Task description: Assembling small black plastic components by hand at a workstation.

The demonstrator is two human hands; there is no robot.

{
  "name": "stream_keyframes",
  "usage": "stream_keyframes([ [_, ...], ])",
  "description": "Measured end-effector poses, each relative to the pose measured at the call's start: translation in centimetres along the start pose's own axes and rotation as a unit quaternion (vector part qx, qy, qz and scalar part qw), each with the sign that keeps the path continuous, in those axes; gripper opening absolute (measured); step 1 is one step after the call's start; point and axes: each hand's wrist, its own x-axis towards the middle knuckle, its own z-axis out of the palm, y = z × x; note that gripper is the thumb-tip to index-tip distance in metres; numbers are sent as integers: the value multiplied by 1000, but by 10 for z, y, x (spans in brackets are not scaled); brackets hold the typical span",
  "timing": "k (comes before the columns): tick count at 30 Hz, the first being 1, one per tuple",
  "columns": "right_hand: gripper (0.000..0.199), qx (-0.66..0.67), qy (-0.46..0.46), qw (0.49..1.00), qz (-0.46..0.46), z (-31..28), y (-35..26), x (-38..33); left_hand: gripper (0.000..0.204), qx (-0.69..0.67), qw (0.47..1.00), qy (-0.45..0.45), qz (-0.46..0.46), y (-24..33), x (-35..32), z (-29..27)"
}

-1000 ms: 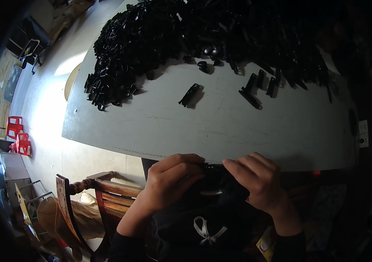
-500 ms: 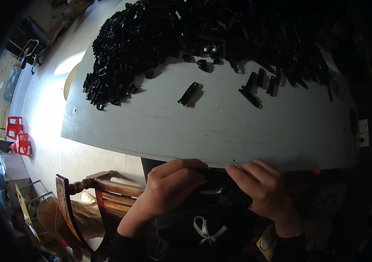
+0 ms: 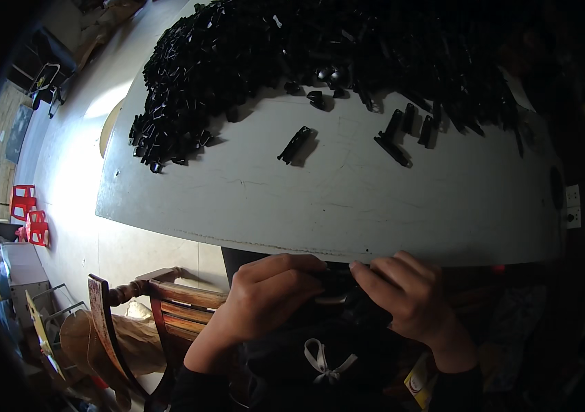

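Observation:
Just off the near edge of the table (image 3: 251,206), my left hand (image 3: 270,292) and my right hand (image 3: 406,292) face each other in front of my dark clothing. The fingers of both are bent and closed. Something black lies between the fingertips, but it blends with the clothing and I cannot make out its kind; a small pale curved glint shows below it. Across the table from my hands lies a single narrow black plastic piece (image 3: 294,145). To its right is a small group of similar long black pieces (image 3: 393,148).
A large heap of small black plastic parts (image 3: 203,75) covers the far side of the table. Left of me stands a wooden chair (image 3: 186,309) with a brown bag (image 3: 86,336) beside it. Red stools (image 3: 37,226) stand on the floor farther left. The right side is dark.
My right hand has shifted slightly to the left, nearer my left hand. My left hand stays almost in place. The parts on the table have not visibly moved.

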Motion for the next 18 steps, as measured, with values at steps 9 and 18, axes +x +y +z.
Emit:
stream_keyframes([
  [9, 19, -26, -12, 999, 23, -4, -6, -9, 12, -14, 999, 14, 49, -5, -4, 7],
  [18, 34, -19, 22, 994, 106, -37, -4, -21, 14, -5, 998, 54, -21, -5, -10, -2],
])
